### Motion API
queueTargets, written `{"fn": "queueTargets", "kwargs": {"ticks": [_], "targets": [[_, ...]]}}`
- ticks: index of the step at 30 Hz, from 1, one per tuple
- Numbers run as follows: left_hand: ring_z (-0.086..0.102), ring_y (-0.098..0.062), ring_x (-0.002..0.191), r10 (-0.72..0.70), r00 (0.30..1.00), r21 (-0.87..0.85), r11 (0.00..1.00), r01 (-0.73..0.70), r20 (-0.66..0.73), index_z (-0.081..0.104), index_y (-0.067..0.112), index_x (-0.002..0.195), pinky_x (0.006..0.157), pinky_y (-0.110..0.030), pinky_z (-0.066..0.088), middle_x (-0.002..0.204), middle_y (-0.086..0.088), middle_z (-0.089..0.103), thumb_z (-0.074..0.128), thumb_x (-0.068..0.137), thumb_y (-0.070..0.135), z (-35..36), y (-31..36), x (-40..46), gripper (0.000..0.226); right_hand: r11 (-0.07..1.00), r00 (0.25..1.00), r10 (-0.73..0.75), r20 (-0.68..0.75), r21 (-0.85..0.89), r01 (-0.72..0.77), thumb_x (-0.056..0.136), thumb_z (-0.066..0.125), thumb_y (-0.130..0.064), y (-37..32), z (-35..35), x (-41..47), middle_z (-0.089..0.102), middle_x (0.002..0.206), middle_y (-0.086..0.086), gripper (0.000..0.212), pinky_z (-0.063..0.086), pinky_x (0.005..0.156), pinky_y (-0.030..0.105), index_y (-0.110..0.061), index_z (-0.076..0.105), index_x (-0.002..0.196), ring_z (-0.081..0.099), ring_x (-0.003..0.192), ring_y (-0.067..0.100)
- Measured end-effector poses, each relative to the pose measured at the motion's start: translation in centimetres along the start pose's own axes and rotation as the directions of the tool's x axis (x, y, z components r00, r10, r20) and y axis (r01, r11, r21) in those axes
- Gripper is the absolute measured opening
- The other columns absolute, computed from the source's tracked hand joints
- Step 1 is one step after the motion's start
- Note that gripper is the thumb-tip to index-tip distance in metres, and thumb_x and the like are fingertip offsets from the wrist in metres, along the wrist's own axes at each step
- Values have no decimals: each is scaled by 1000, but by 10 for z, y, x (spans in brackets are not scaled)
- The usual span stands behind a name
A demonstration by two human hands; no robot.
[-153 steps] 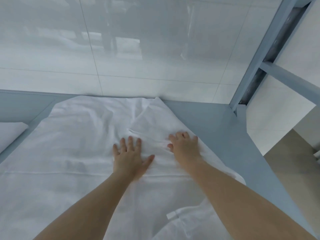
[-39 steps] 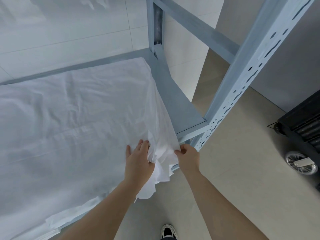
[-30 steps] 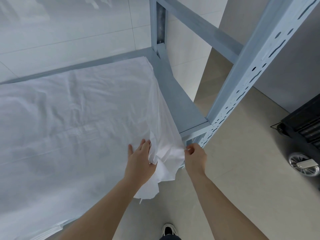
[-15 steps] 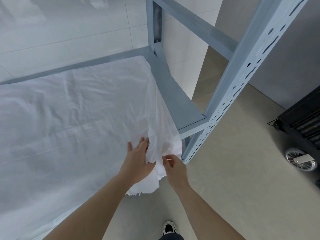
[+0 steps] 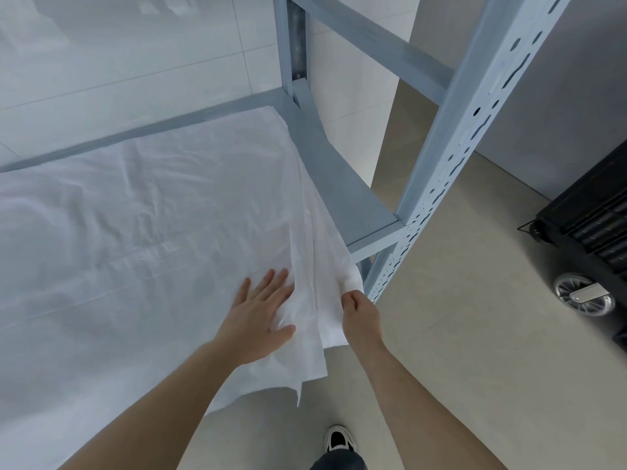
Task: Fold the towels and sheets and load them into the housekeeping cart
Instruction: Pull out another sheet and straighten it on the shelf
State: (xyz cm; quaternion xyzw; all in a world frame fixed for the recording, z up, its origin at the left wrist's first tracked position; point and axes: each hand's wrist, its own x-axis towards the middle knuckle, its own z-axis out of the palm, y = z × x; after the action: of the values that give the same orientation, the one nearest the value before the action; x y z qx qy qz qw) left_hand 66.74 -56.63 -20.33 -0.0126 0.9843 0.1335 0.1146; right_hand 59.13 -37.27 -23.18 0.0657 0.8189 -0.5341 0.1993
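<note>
Left hand (image 5: 259, 315) lies flat, fingers straight, on the sheet (image 5: 142, 232) near the shelf (image 5: 342, 195) corner; right hand (image 5: 359, 312) pinches the sheet's hanging edge

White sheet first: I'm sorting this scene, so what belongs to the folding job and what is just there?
Job: white sheet; left hand flat on it; right hand pinching its corner; black cart.
Bystanders: blue shelf frame; shoe.

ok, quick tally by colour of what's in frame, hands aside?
White: 1, the sheet, spread on the shelf and hanging over its front corner
Blue-grey: 1, the shelf rack
Black: 1, the wheeled cart
Black and white: 1, the shoe
Total: 4
</note>
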Motion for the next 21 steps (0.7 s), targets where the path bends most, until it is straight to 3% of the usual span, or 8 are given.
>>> {"fn": "queueTargets", "kwargs": {"ticks": [3,5,7,10,13,15,18,21], "targets": [[-29,-6,141,-5,999,73,997,2,36,-12,36,150,118,-42,-14,151,18,-29,38,88,64,0,1,1,85,997,992,-1,128,76,-9,93,54,-46,0,-1,-9,59,73,-14,19,41,65,20,-28,58,89,56,72,2],[-29,-7,141,-7,999,90,996,3,41,-12,38,151,118,-43,-14,150,17,-31,38,86,66,1,2,2,86,998,979,-65,194,-5,67,90,63,-33,5,-1,-15,65,71,-11,7,46,66,22,-28,62,95,61,68,1],[-28,-7,142,-11,999,83,996,7,44,-8,38,151,118,-44,-13,151,17,-30,39,85,67,1,1,2,86,995,990,-68,120,-58,75,90,59,-13,9,-2,-17,63,65,-6,11,45,61,23,-22,63,84,57,58,7],[-26,-7,142,-10,998,74,997,5,65,-8,38,151,118,-45,-13,154,16,-26,37,83,70,-1,1,3,88,988,994,51,-97,-138,-64,93,49,-9,9,-12,-11,61,76,4,15,48,70,32,-14,60,85,57,73,21],[-26,-6,142,4,995,21,1000,-7,104,-8,39,151,118,-44,-15,153,18,-24,22,80,81,-7,2,3,88,955,969,-40,-244,-296,-35,95,51,-21,-1,-18,-13,60,91,1,11,48,82,40,-15,60,96,57,85,21],[-20,-1,143,30,994,-130,991,-16,108,-1,36,152,118,-42,-14,157,17,-14,5,80,83,-13,-1,1,86,967,969,-137,-204,-238,87,93,54,-41,-19,-7,-20,61,94,0,27,46,73,29,-16,60,100,58,83,14],[-6,3,145,-51,999,-311,949,50,4,18,34,152,119,-39,-12,160,16,9,6,96,61,-17,-8,-3,64,985,994,-108,21,-133,109,80,57,-66,-45,23,-33,61,96,-5,54,45,71,24,-18,56,105,59,85,10],[-3,-2,146,-168,985,-299,943,147,-45,24,31,151,118,-38,-13,159,16,12,19,105,31,-15,-15,-6,46,979,996,-65,54,-191,74,73,64,-68,-56,50,-44,60,103,-5,66,50,77,32,-17,51,113,60,94,16]]}}
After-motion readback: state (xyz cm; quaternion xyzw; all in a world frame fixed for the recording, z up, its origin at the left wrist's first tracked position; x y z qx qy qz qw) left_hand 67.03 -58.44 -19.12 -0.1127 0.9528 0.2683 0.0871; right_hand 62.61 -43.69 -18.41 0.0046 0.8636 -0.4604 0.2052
